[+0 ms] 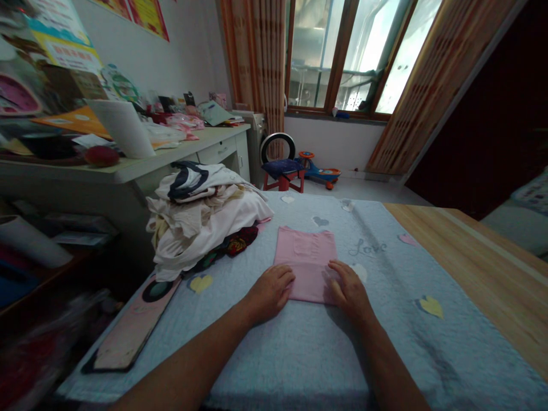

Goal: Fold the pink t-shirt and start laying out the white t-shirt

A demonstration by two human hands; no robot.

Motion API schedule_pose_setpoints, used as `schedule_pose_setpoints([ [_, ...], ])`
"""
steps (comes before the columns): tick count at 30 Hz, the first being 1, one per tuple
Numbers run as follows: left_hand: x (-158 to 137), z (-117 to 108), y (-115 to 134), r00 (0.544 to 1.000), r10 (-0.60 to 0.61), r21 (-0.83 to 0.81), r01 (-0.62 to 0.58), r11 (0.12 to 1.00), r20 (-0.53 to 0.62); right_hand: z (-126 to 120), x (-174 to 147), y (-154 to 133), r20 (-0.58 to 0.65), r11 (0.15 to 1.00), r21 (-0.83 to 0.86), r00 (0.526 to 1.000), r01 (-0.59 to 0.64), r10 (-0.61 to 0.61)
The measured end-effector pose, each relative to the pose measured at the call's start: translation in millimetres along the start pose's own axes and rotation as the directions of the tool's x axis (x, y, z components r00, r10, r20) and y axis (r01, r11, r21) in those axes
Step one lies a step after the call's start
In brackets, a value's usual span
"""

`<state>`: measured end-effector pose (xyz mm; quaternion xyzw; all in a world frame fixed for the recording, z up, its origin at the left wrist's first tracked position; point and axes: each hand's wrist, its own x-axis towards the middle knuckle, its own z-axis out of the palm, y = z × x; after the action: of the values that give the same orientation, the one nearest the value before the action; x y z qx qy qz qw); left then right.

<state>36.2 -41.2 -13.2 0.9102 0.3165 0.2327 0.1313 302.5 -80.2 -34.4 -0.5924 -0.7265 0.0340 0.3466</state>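
Observation:
A pink folded garment [306,279] lies flat in front of me on a light blue cloth with heart patterns. A pocket-like patch shows on its upper half, and a crease runs across its middle. Against the garment's left edge rests my left hand [272,291], fingers loosely bent over the fabric and not clenched. My right hand [350,288] touches the right edge, its thumb apart from the fingers. Left of the garment is a heap of crumpled clothes [209,222], mostly white and beige, with a dark patterned piece at the bottom.
A pinkish flat board [132,331] with a dark ring lies at the table's left edge. The blue cloth [282,359] leaves bare wood [479,262] on the right. A cluttered desk [180,151] stands left; beyond are a red stool [285,181] and a ride-on toy [319,171].

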Motion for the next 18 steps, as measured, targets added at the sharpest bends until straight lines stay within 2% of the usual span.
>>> schedule_pose_setpoints([
  [2,-2,4,-4,1.0,-0.008,0.043,0.008,0.999,0.002,7,1,-8,0.04,0.998,-0.061,0.999,0.003,-0.001],
  [4,-3,8,-8,0.999,-0.028,0.09,0.025,0.996,0.028,12,1,-14,0.13,0.988,-0.152,0.991,-0.007,0.027],
  [7,-5,12,-10,0.996,-0.055,0.154,0.044,0.987,0.071,14,0,-20,0.275,0.96,-0.279,0.957,-0.015,0.095],
  [10,-6,14,-10,0.992,-0.084,0.207,0.062,0.976,0.099,11,0,-24,0.356,0.935,-0.355,0.921,-0.025,0.16],
  [13,-6,13,-8,0.983,-0.146,0.231,0.117,0.966,0.114,10,-2,-24,0.343,0.914,-0.401,0.914,-0.064,0.215],
  [18,-5,6,-8,0.954,-0.248,0.206,0.211,0.955,0.169,18,-8,-12,0.232,0.924,-0.374,0.956,-0.081,0.177],
])
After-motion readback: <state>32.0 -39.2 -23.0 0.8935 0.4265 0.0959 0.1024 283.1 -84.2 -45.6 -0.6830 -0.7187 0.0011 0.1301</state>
